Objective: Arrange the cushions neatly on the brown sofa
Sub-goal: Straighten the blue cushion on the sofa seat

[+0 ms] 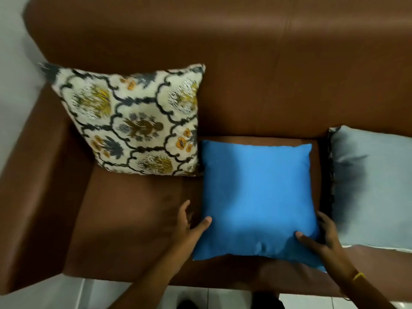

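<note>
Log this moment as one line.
left hand + right hand: gripping blue cushion | flat on sofa | patterned cushion leaning

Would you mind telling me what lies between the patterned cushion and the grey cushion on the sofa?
In the head view, the blue cushion lies between the patterned cushion and the grey cushion, gripped by both hands.

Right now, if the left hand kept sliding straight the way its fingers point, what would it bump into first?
Probably the patterned cushion. The left hand holds the blue cushion's lower left edge, fingers aimed up the bare seat of the brown sofa. Depth is unclear, so this is a guess.
</note>
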